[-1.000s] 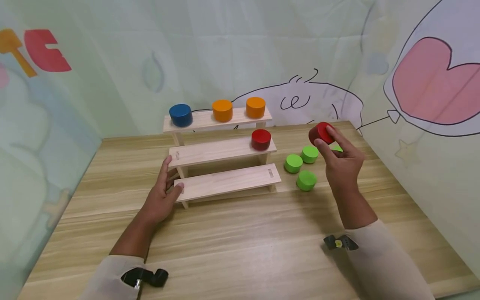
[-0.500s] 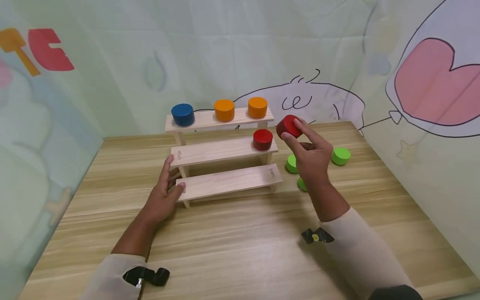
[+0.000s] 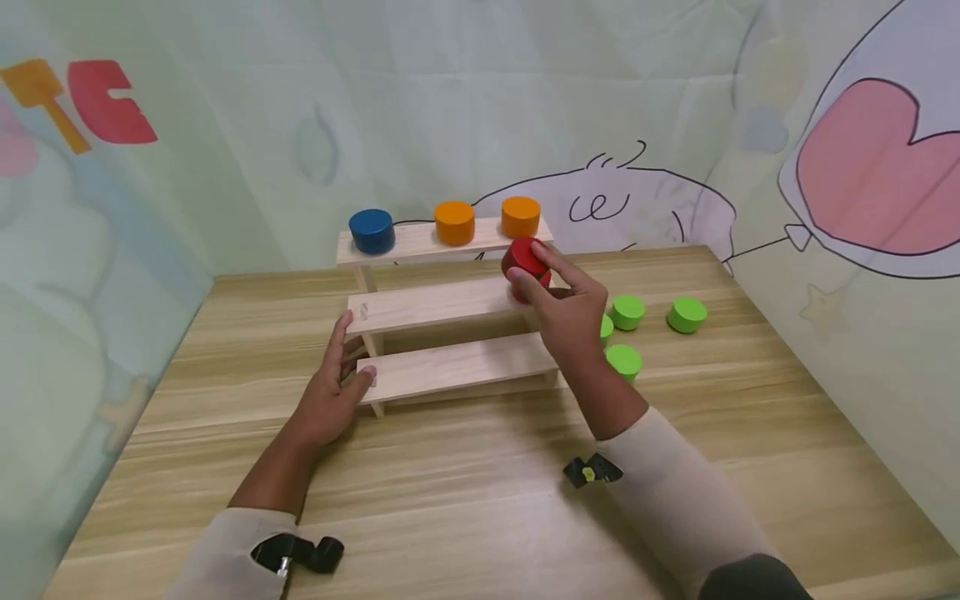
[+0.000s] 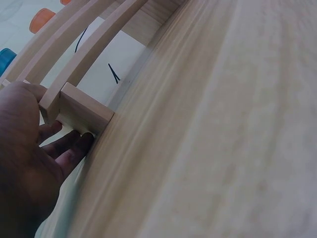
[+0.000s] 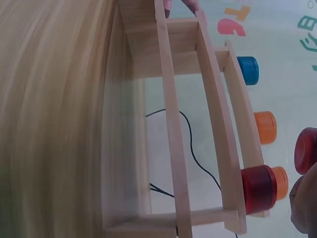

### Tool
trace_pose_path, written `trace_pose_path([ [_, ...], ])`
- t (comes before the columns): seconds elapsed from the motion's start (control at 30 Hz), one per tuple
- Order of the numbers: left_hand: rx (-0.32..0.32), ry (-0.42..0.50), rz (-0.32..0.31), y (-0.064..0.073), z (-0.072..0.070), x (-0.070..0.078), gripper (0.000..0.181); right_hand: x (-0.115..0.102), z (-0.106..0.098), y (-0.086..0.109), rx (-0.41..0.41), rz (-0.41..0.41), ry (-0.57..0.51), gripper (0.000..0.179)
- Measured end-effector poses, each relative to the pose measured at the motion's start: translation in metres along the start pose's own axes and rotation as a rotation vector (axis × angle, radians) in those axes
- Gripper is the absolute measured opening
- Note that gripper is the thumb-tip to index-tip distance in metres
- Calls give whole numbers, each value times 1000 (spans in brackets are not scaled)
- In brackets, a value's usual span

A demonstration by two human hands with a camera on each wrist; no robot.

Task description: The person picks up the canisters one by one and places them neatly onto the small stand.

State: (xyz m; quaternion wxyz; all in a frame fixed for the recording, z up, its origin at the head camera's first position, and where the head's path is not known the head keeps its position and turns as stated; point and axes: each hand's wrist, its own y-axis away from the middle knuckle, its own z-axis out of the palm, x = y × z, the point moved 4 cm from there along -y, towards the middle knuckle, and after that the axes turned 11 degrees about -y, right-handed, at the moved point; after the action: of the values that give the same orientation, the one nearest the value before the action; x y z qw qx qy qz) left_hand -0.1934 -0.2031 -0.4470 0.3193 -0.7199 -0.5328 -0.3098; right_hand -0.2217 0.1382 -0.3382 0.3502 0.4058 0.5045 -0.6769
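Note:
My right hand (image 3: 573,321) pinches a red wooden cylinder (image 3: 522,252) between thumb and fingers. It is in the air above the right end of the middle shelf of a three-step wooden rack (image 3: 435,302). A second red cylinder (image 5: 258,189) stands on that shelf, mostly hidden by my fingers in the head view. The right wrist view shows a gap between the held cylinder (image 5: 306,151) and the standing one. My left hand (image 3: 326,408) grips the rack's left end, thumb on the lowest shelf. The left wrist view shows the other fingers (image 4: 74,151) at the end support.
On the top shelf stand a blue cylinder (image 3: 372,232) and two orange cylinders (image 3: 454,222) (image 3: 521,217). Several green cylinders (image 3: 687,315) lie on the wooden table (image 3: 465,500) right of the rack, some partly behind my right hand. A printed cloth (image 3: 420,100) hangs behind the table.
My right hand has carried the red cylinder leftward from over the green cylinders to the rack's middle shelf. My left hand has kept its grip on the rack.

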Motion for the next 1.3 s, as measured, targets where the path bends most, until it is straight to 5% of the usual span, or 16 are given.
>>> trace_pose_path([
  [0.37,-13,-3,-16,1,-1,1,90,10,31,8,-63,28,-5,51],
  [0.8,-8,2,-5,1,0,3,89,22,56,13,-137,157,30,49],
  [1.3,-15,8,-11,1,-1,3,88,32,65,21,-138,100,140,51],
])
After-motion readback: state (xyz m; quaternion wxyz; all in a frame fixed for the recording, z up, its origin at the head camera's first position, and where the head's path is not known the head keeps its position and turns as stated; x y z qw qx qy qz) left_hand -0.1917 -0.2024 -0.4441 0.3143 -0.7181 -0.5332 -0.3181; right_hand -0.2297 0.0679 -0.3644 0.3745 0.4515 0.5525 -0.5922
